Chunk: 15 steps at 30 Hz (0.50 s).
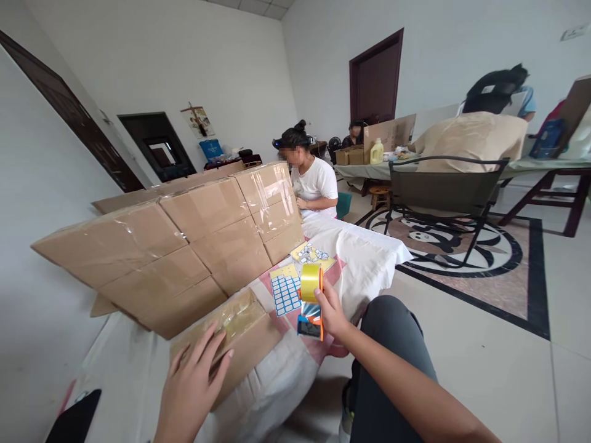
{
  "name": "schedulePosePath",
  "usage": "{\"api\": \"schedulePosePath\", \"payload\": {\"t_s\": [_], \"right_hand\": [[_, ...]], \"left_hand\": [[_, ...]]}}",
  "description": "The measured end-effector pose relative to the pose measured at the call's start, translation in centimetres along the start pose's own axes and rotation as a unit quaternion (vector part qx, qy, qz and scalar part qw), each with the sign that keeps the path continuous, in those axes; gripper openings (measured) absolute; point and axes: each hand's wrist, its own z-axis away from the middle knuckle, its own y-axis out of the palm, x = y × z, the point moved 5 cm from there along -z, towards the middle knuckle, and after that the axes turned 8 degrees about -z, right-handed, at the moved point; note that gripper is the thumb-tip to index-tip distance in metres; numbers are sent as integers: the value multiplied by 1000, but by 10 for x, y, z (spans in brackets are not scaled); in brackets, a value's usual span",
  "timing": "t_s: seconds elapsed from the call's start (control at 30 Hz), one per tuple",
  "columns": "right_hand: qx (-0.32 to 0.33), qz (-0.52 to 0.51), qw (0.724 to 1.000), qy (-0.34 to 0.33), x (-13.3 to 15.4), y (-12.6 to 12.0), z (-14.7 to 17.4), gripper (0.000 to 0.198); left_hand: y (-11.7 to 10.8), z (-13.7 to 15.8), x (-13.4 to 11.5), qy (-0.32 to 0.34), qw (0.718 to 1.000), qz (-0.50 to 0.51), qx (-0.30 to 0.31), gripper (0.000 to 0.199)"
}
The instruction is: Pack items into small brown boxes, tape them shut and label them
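My right hand [333,307] grips a tape dispenser [322,326] with an orange and blue frame, loaded with a roll of yellowish tape [311,283]. It hangs just right of a cardboard box [252,354] that lies in front of me on the cloth. My left hand [196,369] rests on the near left part of that box with its fingers spread. Shiny clear tape [242,317] covers part of the box's top. Beyond the box lie a sheet of blue-edged white labels [286,294] and a yellow sheet with scattered labels [313,253].
Stacked, taped cardboard boxes [226,231] form a wall along the table's far left. White cloth [364,249] covers the table. A person in a white shirt [318,184] sits behind the stack. To the right stand a dark folding chair [443,191] and another table with a yellowish jug [377,152].
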Motion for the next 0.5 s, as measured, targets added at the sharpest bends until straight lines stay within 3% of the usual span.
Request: {"api": "schedulePosePath", "payload": {"t_s": [0.2,0.4,0.5], "right_hand": [[-7,14,1000,9,-2,-2,2,42],[-14,4,1000,23,-6,-3,2,40],[-3,4,1000,21,-7,-1,3,40]], "left_hand": [[-10,-4,-3,0,1000,-3,-18,43],[-3,-3,1,4,1000,13,21,43],[-4,-3,-1,14,1000,11,12,44]]}}
